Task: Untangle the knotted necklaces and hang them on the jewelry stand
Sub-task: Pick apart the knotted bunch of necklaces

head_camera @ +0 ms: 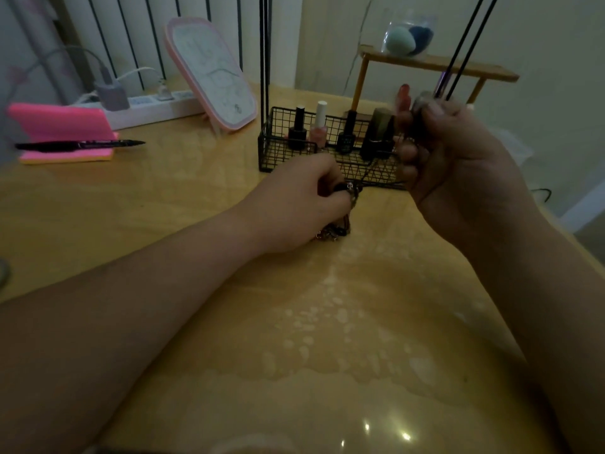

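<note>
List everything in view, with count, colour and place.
Table: one, yellow, underneath all
Basket: one, black wire, centre back
Bottles: at least four, black and pink, in basket
Mirror: one, pink-framed, left of basket
Power strip: one, white, back left
Notepad: one, pink, far left
Pen: one, black, on notepad
Shelf: one, wooden, back right
Sponges: two, teal and blue, on shelf
Necklaces: tangled bunch, dark, at left hand
Left hand: grips necklaces
Right hand: raised, holds black cords
</note>
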`<state>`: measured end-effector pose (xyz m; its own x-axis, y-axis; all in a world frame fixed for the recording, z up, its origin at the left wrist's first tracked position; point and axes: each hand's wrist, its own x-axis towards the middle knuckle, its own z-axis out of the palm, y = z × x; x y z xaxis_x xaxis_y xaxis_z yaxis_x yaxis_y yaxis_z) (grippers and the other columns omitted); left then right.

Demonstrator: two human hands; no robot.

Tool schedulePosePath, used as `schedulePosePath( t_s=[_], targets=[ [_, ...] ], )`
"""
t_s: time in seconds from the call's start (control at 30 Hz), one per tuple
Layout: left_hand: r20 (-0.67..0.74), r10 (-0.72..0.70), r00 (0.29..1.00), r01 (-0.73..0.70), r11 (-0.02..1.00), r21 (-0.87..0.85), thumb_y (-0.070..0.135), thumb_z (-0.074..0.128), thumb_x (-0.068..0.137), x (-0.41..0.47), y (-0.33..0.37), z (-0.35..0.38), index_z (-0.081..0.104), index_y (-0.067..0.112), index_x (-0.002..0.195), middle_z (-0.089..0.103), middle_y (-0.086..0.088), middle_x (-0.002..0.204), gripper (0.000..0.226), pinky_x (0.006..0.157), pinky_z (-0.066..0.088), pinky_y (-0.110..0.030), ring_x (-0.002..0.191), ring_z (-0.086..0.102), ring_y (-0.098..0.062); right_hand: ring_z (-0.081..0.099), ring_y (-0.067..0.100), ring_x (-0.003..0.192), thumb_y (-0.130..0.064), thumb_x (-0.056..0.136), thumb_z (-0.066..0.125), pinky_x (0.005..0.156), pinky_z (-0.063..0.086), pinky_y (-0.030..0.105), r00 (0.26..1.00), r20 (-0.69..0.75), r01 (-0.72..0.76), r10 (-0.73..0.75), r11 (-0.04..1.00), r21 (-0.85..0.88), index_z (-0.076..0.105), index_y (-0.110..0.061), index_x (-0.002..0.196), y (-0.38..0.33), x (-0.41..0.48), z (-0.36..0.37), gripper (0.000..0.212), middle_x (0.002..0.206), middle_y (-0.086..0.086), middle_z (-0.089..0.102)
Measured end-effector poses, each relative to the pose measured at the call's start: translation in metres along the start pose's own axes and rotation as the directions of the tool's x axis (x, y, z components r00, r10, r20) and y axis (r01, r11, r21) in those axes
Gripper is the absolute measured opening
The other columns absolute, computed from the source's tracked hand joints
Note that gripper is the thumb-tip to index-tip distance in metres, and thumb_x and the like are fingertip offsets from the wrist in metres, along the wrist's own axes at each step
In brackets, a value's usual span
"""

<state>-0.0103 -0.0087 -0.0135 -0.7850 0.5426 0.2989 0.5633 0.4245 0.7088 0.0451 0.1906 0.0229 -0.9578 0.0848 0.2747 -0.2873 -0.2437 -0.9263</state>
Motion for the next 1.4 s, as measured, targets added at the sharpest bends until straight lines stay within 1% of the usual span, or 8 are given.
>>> schedulePosePath(
  t_s=[0.13,0.27,0.53,0.67,0.83,0.97,1.13,1.4],
  targets=[
    [-0.042,-0.073,0.996,0.064,0.980,-0.190,0.019,0.067,0.096,0.001,0.000,-0.007,0.061,0.018,0.095,0.065,-0.002,0.082,0.006,0.063,0.050,-0.021,0.067,0.058,-0.007,0.054,0.011,0.070,-0.021,0.104,0.058,0.059,0.046,0.024,0.989,-0.134,-0.097,0.058,0.946,-0.308,0.060,-0.011,0.121,0.005,-0.003,-0.003,0.020,0.100,0.002,0.064],
    [-0.036,-0.146,0.989,0.121,0.910,-0.396,0.009,0.064,0.097,0.001,0.002,-0.011,0.058,0.007,0.101,0.071,-0.007,0.102,0.007,0.086,0.062,-0.037,0.095,0.073,-0.025,0.062,0.012,0.076,-0.021,0.099,0.067,0.065,0.052,0.026,0.990,-0.019,-0.123,0.138,0.808,-0.576,0.067,-0.020,0.118,0.011,-0.007,0.004,0.019,0.103,0.003,0.065],
    [-0.012,-0.296,0.955,0.217,0.726,-0.652,0.008,0.052,0.102,0.010,-0.007,-0.014,0.052,0.016,0.089,0.052,0.001,0.067,0.015,0.051,0.038,-0.029,0.055,0.045,-0.013,0.069,0.001,0.085,-0.013,0.094,0.073,0.072,0.054,0.021,0.952,0.131,-0.044,0.278,0.545,-0.837,0.069,-0.034,0.115,0.014,-0.011,0.006,0.031,0.096,-0.012,0.073],
    [-0.049,-0.301,0.952,0.224,0.800,-0.557,0.013,0.053,0.102,0.011,-0.009,-0.017,0.055,0.015,0.093,0.046,0.005,0.062,0.009,0.048,0.031,-0.029,0.053,0.038,-0.011,0.070,0.006,0.084,-0.024,0.095,0.074,0.079,0.057,0.033,0.944,0.129,-0.033,0.302,0.477,-0.878,0.072,-0.036,0.105,0.018,-0.012,0.008,0.016,0.091,-0.011,0.075],
    [-0.067,-0.164,0.984,0.149,0.971,-0.189,0.022,0.066,0.098,0.006,-0.009,-0.019,0.064,0.021,0.106,0.063,0.000,0.084,0.009,0.064,0.043,-0.028,0.067,0.055,-0.014,0.064,0.007,0.081,-0.031,0.097,0.069,0.076,0.054,0.029,0.979,0.119,0.023,0.166,0.487,-0.873,0.073,-0.033,0.097,0.016,-0.011,0.007,0.004,0.090,-0.008,0.071],
    [0.098,-0.049,0.994,0.066,0.983,-0.173,0.015,0.070,0.095,0.003,-0.011,-0.022,0.062,0.023,0.106,0.052,0.006,0.068,0.015,0.051,0.037,-0.018,0.054,0.044,-0.004,0.055,0.004,0.064,-0.036,0.095,0.072,0.059,0.046,0.019,0.969,0.150,0.037,0.196,0.483,-0.875,0.075,-0.031,0.095,0.016,-0.011,0.005,0.006,0.078,-0.006,0.066],
    [0.205,0.010,0.979,0.011,0.995,-0.100,0.021,0.075,0.092,0.003,-0.015,-0.027,0.064,0.023,0.096,0.047,0.012,0.057,0.011,0.048,0.034,-0.018,0.050,0.039,-0.004,0.059,0.005,0.069,-0.037,0.091,0.075,0.064,0.046,0.024,0.963,0.144,0.025,0.226,0.457,-0.889,0.079,-0.031,0.091,0.018,-0.010,0.002,0.007,0.078,-0.009,0.070],
    [0.159,0.088,0.983,-0.094,0.995,0.034,0.037,0.072,0.095,0.002,-0.017,-0.021,0.072,0.030,0.090,0.063,0.019,0.067,0.009,0.054,0.037,-0.010,0.060,0.056,0.001,0.050,0.000,0.055,-0.043,0.092,0.075,0.048,0.037,0.013,0.985,0.124,0.063,0.122,0.416,-0.907,0.078,-0.033,0.089,0.023,-0.011,0.001,0.011,0.066,-0.010,0.060]
  ],
)
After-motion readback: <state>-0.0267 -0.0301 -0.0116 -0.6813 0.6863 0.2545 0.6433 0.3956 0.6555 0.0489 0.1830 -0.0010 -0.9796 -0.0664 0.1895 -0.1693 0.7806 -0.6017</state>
